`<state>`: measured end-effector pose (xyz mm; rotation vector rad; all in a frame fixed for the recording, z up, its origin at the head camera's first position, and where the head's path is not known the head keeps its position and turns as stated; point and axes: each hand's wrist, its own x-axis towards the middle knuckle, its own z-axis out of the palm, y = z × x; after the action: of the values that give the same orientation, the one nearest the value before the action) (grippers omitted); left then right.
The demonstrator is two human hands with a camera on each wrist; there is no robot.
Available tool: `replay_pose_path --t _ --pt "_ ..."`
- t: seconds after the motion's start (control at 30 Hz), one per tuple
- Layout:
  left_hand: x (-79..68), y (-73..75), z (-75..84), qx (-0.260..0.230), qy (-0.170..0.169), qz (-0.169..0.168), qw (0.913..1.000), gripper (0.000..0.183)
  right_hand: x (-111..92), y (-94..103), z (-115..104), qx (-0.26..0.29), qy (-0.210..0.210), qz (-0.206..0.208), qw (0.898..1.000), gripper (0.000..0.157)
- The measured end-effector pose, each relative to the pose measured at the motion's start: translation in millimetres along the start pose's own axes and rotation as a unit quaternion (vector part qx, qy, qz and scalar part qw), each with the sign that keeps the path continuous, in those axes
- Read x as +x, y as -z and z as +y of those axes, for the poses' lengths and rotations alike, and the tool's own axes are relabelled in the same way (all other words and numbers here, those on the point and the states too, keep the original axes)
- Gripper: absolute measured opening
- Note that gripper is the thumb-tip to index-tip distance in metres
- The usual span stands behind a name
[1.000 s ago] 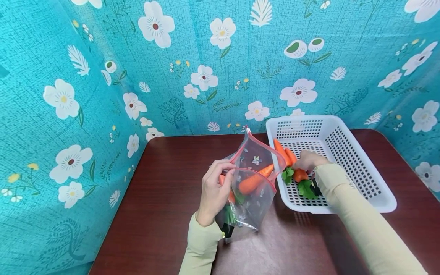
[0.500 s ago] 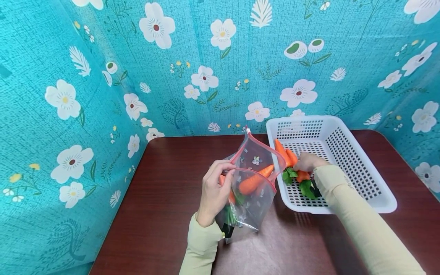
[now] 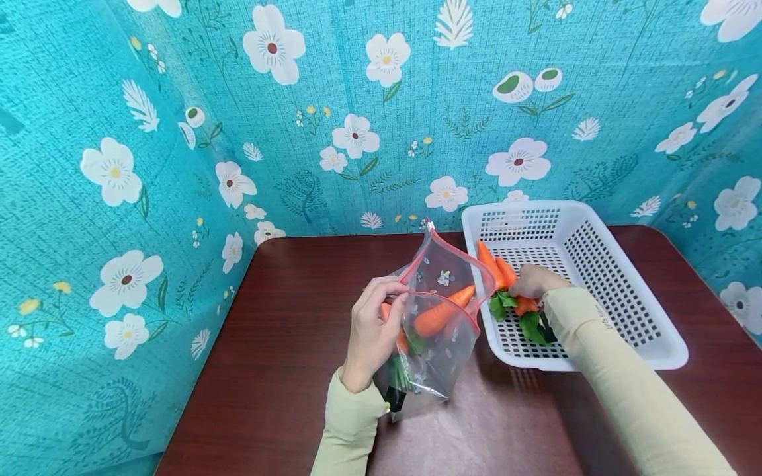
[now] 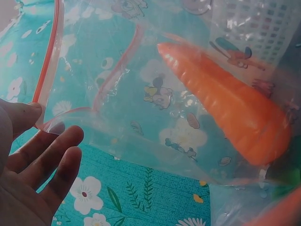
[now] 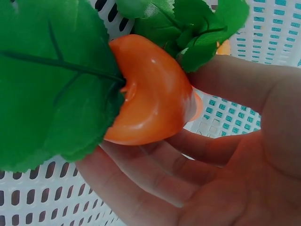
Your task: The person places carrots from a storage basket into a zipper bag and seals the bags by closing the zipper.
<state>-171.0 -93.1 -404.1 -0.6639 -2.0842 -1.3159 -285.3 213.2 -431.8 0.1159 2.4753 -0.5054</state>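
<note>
My left hand (image 3: pixel 372 324) pinches the red-edged rim of a clear zip bag (image 3: pixel 443 370) between thumb and forefinger. The bag's mouth gapes, and a carrot (image 4: pixel 225 103) lies slanted inside, with more orange and green showing behind the hand. Down in the white basket (image 3: pixel 645 291), my right hand (image 3: pixel 536 281) has thumb and fingers curled round a rounded, leafy-topped carrot (image 5: pixel 150 94). Its large green leaf (image 5: pixel 51 89) spreads toward the left in the right wrist view, and its tip is hidden by the hand. Other carrots (image 3: pixel 488 263) lie beside it.
The basket stands at the right of the dark red-brown table (image 3: pixel 286 317), its near left rim close to the bag. A teal flowered cloth (image 3: pixel 393 158) hangs behind and at the left. A small white slider (image 3: pixel 430 226) sits at the bag's top corner.
My right hand shifts very slightly over the leafy carrot between the first two frames, then stays put. The left hand and bag hold still.
</note>
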Motion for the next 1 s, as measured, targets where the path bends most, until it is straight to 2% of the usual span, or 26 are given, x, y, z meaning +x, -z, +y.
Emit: replay_pose_path --t 0.3,0.57,1.0 --pt "0.1 -1.0 -1.7 -0.001 -0.010 0.006 0.9999 0.012 -1.4 0.0 0.3 0.003 0.014 -0.003 1.000 0.020" --pt "0.4 -0.5 -0.9 -0.002 -0.003 0.004 1.0000 0.014 -0.5 -1.5 0.5 0.016 -0.002 -0.003 1.000 0.023" --pt "0.3 -0.9 -0.7 0.000 -0.007 0.005 1.0000 0.012 -1.8 -1.7 2.3 0.036 -0.004 -0.008 0.999 0.024"
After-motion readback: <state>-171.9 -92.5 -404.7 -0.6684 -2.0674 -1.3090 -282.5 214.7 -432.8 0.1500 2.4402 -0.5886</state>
